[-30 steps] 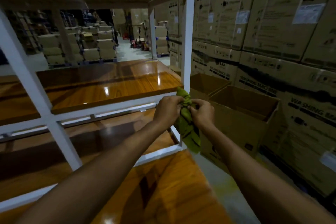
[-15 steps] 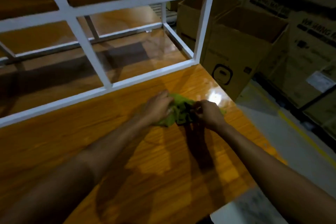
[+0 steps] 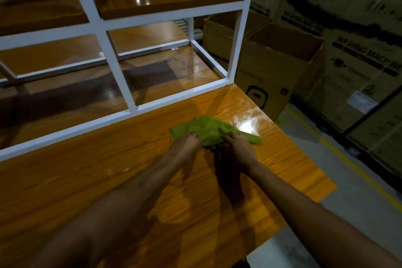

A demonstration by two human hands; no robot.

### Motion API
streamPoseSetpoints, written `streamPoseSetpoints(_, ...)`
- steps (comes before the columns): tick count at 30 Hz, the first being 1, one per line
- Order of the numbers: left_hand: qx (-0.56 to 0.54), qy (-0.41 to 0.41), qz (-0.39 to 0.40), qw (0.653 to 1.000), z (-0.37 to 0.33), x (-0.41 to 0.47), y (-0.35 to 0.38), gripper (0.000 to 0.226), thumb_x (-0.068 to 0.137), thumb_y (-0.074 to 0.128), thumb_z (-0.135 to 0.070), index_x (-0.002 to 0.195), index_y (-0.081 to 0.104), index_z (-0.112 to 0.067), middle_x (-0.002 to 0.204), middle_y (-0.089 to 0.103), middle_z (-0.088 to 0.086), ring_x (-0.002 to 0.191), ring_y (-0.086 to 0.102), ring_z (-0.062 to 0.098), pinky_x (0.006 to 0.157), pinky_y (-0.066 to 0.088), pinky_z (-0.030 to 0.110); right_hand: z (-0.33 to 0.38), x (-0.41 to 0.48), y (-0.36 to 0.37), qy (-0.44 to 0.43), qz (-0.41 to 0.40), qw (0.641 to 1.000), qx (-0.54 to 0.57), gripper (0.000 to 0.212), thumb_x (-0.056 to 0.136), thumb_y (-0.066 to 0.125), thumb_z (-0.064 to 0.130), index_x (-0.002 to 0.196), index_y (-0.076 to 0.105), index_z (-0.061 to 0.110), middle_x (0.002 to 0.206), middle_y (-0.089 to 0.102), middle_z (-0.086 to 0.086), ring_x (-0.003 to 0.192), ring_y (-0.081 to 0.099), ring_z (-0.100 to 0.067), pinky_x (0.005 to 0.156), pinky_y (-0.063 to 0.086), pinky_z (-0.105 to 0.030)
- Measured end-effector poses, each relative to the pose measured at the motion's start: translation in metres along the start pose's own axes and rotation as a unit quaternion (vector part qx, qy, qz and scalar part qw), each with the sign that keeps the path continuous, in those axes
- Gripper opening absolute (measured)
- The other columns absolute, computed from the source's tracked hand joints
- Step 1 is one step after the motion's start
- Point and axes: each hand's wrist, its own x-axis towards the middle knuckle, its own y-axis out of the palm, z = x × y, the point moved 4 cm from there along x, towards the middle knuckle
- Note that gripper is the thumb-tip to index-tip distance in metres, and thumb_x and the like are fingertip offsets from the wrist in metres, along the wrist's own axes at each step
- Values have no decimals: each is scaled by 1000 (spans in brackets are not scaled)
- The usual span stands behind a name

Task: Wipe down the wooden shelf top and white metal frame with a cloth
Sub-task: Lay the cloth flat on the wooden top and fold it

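Two open cardboard boxes stand on the floor to the right of the shelf. The nearer open box [image 3: 280, 65] is just beside the frame's right post. The farther open box [image 3: 219, 28] is behind it. Both show brown inner walls, but their depths are too dark to tell what they hold. Stacked washing machine cartons [image 3: 361, 56] wall off the far right.

The green cloth [image 3: 206, 128] lies crumpled on the wooden shelf top [image 3: 97, 185], towards its far right corner, near the bottom rail of the white metal frame [image 3: 115, 65] but apart from it. The left hand [image 3: 185, 144] has its fingers curled onto the cloth's near left edge. The right hand [image 3: 238, 148] grips the near right part, with a tail of cloth trailing right past it. The hands are close together, and both are clamped on the cloth.

The top's right edge runs just beyond the cloth's tail, with a bright glare patch between. Past it is grey floor with a yellow line [image 3: 352, 172]. Wood stretches broadly left and near of the hands.
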Motion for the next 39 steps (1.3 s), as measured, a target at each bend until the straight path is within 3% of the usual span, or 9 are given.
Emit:
streamPoseSetpoints(4, -83, -33, -79, 993, -6, 6, -48, 6, 89, 55, -11, 87, 61, -12, 91, 58, 5, 83, 54, 23, 66, 43, 36, 36, 14, -8, -57, -40, 997, 34, 36, 77, 77, 27, 110, 70, 13, 102, 62, -15, 92, 58, -38, 71, 45, -39)
streamPoseSetpoints(11, -224, -34, -167, 960, 3, 14, -139, 13, 83, 41, -12, 72, 47, -16, 65, 49, 3, 61, 45, 21, 56, 30, 36, 29, 32, -47, 44, -69, 994, 76, 14, 89, 60, 20, 100, 62, 11, 99, 57, -13, 87, 56, -37, 62, 44, -39)
streamPoseSetpoints(15, -177, -30, -163, 970, 19, 10, -170, 21, 82, 44, -33, 67, 46, -17, 64, 50, 5, 62, 49, 26, 55, 37, 36, -4, 34, -81, 45, -93, 990, 92, 13, 86, 70, 18, 99, 72, 16, 93, 65, -6, 83, 61, -28, 60, 48, -35)
streamPoseSetpoints(17, -172, -53, -145, 973, 32, 9, -181, 30, 86, 59, -42, 70, 50, -19, 68, 52, 1, 65, 51, 20, 55, 34, 32, -18, 35, -100, 48, -69, 988, 126, 5, 88, 72, 23, 84, 70, 20, 75, 67, -1, 67, 64, -20, 56, 51, -35)
streamPoseSetpoints(22, -218, -70, -71, 971, 75, 22, -199, 15, 85, 75, -18, 79, 62, -21, 84, 65, 4, 83, 62, 21, 70, 46, 33, -38, 47, -145, 34, -22, 985, 166, 19, 91, 70, 13, 74, 68, 21, 67, 69, 1, 57, 64, -5, 55, 50, -24)
streamPoseSetpoints(25, -156, -75, -130, 976, 88, 31, -220, 5, 84, 74, -6, 87, 72, -11, 92, 71, 10, 88, 64, 23, 76, 47, 33, -42, 62, -169, 47, -55, 984, 161, 22, 92, 67, 9, 74, 68, 22, 68, 69, -2, 62, 64, -11, 54, 47, -25)
streamPoseSetpoints(30, -82, -75, -274, 955, 91, 26, -246, 14, 87, 66, -1, 96, 72, -10, 101, 64, 9, 97, 55, 19, 81, 47, 33, -41, 79, -209, 41, -201, 965, 162, 23, 92, 61, 2, 107, 75, 12, 95, 73, -5, 84, 66, -17, 73, 58, -40)
streamPoseSetpoints(35, 3, -25, -323, 946, 73, -8, -195, 13, 86, 61, 0, 89, 69, -9, 94, 59, 12, 93, 51, 30, 76, 44, 42, -34, 47, -192, -68, -280, 956, 53, 20, 87, 67, 2, 103, 76, 10, 95, 71, -7, 85, 57, -21, 69, 38, -30)
streamPoseSetpoints(39, -46, -52, -238, 969, 62, -46, -79, 15, 84, 58, 2, 90, 69, -5, 96, 62, 17, 92, 56, 37, 76, 45, 46, -54, -9, -97, -100, -183, 978, 8, 21, 85, 58, 9, 88, 78, 15, 88, 73, -5, 78, 63, -30, 68, 36, -24)
